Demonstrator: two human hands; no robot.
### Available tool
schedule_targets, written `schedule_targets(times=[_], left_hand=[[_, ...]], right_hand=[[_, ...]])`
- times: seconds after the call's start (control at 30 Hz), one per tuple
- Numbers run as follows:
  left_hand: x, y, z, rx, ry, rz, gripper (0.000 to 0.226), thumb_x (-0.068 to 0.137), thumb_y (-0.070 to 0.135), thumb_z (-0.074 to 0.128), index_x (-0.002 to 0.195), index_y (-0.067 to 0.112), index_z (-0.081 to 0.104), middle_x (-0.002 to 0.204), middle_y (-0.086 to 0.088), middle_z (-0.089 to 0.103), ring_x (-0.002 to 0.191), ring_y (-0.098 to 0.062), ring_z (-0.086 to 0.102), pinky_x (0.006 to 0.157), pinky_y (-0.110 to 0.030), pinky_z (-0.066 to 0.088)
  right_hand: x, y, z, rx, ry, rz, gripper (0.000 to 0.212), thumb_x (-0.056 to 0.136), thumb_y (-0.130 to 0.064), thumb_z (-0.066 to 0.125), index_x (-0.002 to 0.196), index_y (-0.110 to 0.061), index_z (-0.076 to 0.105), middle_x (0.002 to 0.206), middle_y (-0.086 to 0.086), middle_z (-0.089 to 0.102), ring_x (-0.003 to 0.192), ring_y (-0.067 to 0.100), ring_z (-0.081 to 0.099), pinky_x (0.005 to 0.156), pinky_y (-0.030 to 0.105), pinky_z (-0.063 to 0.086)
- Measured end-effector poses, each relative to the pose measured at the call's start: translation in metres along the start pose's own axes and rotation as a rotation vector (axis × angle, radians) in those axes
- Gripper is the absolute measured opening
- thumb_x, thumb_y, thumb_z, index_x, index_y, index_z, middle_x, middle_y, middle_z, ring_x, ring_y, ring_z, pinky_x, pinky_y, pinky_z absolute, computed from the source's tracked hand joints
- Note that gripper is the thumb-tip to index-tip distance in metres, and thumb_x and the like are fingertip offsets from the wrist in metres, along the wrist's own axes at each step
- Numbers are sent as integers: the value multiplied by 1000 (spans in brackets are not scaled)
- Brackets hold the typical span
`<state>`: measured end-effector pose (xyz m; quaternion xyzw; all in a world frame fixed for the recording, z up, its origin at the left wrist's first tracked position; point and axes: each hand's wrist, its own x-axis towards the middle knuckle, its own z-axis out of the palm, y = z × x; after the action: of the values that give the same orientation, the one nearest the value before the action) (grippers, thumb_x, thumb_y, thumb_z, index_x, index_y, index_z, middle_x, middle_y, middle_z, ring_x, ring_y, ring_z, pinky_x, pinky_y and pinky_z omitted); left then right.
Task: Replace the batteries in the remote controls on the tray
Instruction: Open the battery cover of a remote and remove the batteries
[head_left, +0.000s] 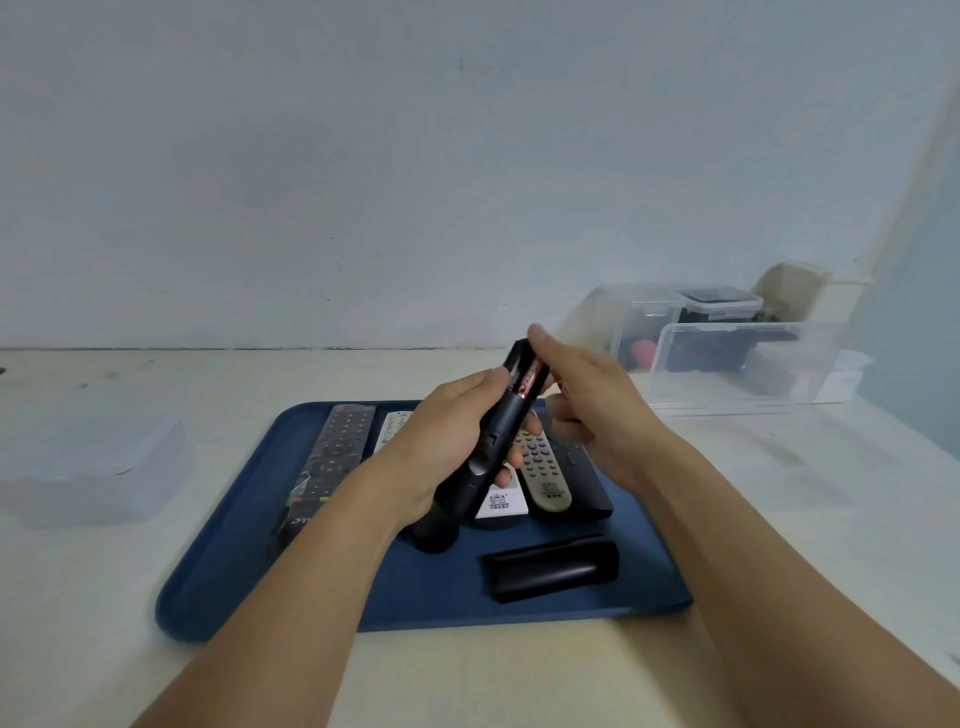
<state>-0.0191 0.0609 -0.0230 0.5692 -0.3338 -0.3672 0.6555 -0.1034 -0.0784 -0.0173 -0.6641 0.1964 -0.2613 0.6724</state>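
Observation:
My left hand (441, 436) grips a black remote (480, 457) held tilted above the blue tray (363, 597), its open battery bay facing up. A red battery (531, 378) lies in that bay. My right hand (576, 400) is at the bay's top end, its thumb and fingers pinching the battery. A black battery cover (553, 569) lies on the tray's front right. Other remotes lie on the tray: a long black one (332, 462) at the left, a white one (501, 501) and a beige one (543, 475) in the middle, partly hidden by my hands.
Clear plastic boxes (727, 364) with small items stand at the back right by the wall. A translucent lidded box (88, 467) sits to the tray's left. The tray lies on a pale table (519, 675).

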Motion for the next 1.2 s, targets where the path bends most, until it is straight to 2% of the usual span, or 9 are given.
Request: schedule_targets(times=[0.13,0.23,0.33,0.43,0.53,0.63,0.77,1.0,1.2], left_hand=[[-3,13,-20,-281,15,-112,68,97,63,47,122,3,66,105,-23,75,73,-32,71,50,-30,58],[-2,18,-32,-638,132,-37,63,90,56,63,118,-1,67,112,-23,73,83,-32,72,61,-29,62],[9,7,-24,-412,215,117,29,99,28,62,116,5,69,103,-8,74,90,-21,63,77,-28,53],[12,-5,-6,-172,195,178,27,108,23,45,124,18,66,113,-4,75,101,-20,67,80,-30,55],[10,-4,0,-304,188,157,31,110,25,40,130,26,63,101,-7,73,96,-21,67,82,-32,57],[12,-3,-3,-413,181,136,33,110,27,38,133,31,61,101,-7,66,98,-21,65,86,-41,57],[13,-6,-1,-438,155,119,36,111,27,35,135,38,60,101,-6,66,86,-14,65,87,-38,56],[16,-10,-2,-374,187,134,39,111,25,34,140,39,55,97,-3,63,80,-13,58,80,-35,52],[13,-12,0,-238,169,154,40,112,26,31,144,42,48,138,-10,58,128,-23,58,108,-46,48]], right_hand=[[3,2,-4,18,37,-47,33,93,-31,68,78,-3,60,64,3,37,40,9,22,37,20,19],[2,2,-6,61,8,35,23,93,-28,69,82,-8,64,61,-1,44,39,5,24,33,18,21],[-7,4,4,-42,-158,84,27,93,-31,68,79,-8,65,51,-7,40,40,5,24,35,18,20],[-18,7,21,-154,-250,30,36,94,-33,68,78,-2,58,51,-5,35,41,7,24,38,18,22],[-20,9,25,-293,-37,-233,42,83,-27,81,72,7,59,51,-8,53,45,3,45,50,14,38],[-21,7,22,-451,231,-552,23,76,-25,85,75,-16,64,63,-9,58,50,2,41,53,13,35],[-25,10,26,-479,129,-671,13,81,-12,80,79,-17,69,68,-16,64,47,5,39,52,10,30],[-21,16,28,-501,80,-667,10,85,-10,77,82,-18,71,86,-6,75,49,4,42,52,12,30],[-25,15,30,-518,89,-683,7,85,-7,76,86,-13,77,85,-7,77,52,-4,53,52,7,32]])
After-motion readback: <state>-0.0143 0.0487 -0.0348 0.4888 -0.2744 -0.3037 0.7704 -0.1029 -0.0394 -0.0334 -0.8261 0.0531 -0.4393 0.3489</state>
